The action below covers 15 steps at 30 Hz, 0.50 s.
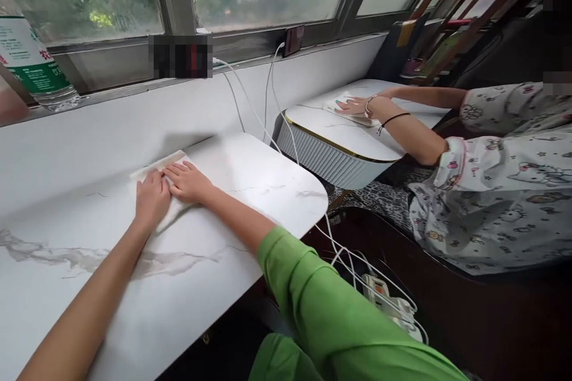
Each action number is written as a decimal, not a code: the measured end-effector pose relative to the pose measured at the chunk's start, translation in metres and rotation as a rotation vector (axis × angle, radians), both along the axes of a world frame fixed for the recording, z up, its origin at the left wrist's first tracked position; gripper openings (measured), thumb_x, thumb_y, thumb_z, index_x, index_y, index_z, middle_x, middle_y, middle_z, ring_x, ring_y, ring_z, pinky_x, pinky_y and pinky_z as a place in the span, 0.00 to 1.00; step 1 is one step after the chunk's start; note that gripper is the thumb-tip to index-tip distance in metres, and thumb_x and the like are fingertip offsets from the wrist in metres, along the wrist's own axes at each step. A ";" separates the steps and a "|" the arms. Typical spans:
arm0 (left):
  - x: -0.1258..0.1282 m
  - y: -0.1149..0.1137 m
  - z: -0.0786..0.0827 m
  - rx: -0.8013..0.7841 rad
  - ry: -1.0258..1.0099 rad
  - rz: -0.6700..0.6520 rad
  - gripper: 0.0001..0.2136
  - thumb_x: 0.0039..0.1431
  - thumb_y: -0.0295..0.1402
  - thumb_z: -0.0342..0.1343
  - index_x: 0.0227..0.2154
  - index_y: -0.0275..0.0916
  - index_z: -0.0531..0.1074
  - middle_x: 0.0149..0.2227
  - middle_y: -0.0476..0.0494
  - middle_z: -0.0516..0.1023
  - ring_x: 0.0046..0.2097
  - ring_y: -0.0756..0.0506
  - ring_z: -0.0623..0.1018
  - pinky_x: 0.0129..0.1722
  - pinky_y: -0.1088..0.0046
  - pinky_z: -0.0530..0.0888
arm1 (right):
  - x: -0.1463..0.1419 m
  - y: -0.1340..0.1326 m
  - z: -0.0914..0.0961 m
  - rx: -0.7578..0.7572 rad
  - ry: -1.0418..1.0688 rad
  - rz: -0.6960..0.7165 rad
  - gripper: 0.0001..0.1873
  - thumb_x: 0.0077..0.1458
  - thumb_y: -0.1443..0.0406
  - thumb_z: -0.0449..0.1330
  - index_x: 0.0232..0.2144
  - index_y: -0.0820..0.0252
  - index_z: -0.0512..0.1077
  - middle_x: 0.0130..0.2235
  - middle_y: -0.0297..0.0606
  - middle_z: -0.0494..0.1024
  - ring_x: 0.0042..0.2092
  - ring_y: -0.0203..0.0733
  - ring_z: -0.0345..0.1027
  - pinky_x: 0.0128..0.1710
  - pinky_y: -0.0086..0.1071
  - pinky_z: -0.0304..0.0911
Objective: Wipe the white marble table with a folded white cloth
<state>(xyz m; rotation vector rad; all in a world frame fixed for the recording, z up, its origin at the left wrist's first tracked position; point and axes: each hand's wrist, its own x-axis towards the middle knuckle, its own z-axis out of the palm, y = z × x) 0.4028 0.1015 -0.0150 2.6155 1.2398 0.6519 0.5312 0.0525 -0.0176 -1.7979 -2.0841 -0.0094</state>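
A folded white cloth [175,208] lies on the white marble-patterned table [263,208], near the wall. My left hand [152,197] rests palm down on the cloth, its fingers pointing away from me. Beside it and touching it, my right hand [188,182] lies flat on the same cloth, fingers stretched forward and to the left. Part of the cloth is hidden beneath both hands and shows at its far edge and toward me.
At a second marble-patterned table [308,112], another person's hands [357,106] press on a white cloth [369,121]. A water bottle [40,71] and a phone [294,40] stand on the windowsill. White cables [250,101] run past the table's right end to a power strip [379,292].
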 end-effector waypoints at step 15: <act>0.017 0.041 -0.002 0.058 0.135 0.124 0.20 0.65 0.30 0.35 0.55 0.36 0.65 0.58 0.34 0.68 0.61 0.38 0.65 0.63 0.53 0.54 | 0.015 0.058 -0.005 -0.053 -0.015 0.022 0.29 0.62 0.66 0.44 0.64 0.70 0.55 0.66 0.44 0.57 0.67 0.43 0.46 0.67 0.41 0.36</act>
